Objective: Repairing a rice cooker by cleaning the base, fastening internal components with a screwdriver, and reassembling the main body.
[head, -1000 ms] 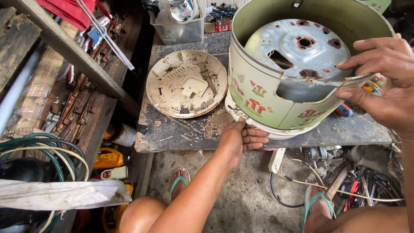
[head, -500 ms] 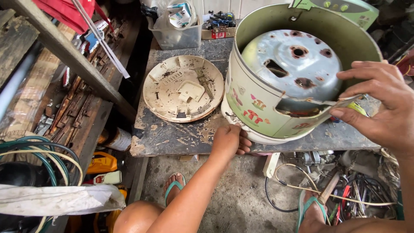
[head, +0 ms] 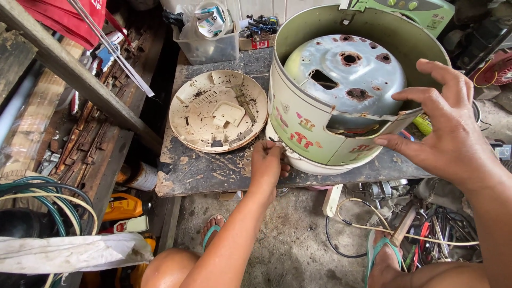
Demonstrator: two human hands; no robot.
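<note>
A pale green cooker shell (head: 298, 120) with mushroom pictures stands tilted on a low dark table (head: 202, 170), its inner rusty metal pan (head: 346, 74) showing. My right hand (head: 448, 128) grips the shell's cut front rim with fingers and thumb. My left hand (head: 268, 162) is closed at the white base ring (head: 309, 165) under the shell, at its lower left edge. What the fingers pinch there is hidden. A round cream base plate (head: 218, 112), dirty inside, lies flat to the left of the shell.
A clear plastic bin (head: 205, 40) with odds and ends stands at the table's back. A wooden shelf (head: 69, 69) with tools runs along the left. Hoses (head: 37, 197) lie at lower left, and cables and parts (head: 421, 224) clutter the floor at right. My sandalled feet (head: 213, 232) rest below the table.
The view has shifted closer. My left hand slid right along the table edge to the shell's base ring. My right hand stayed on the shell's rim.
</note>
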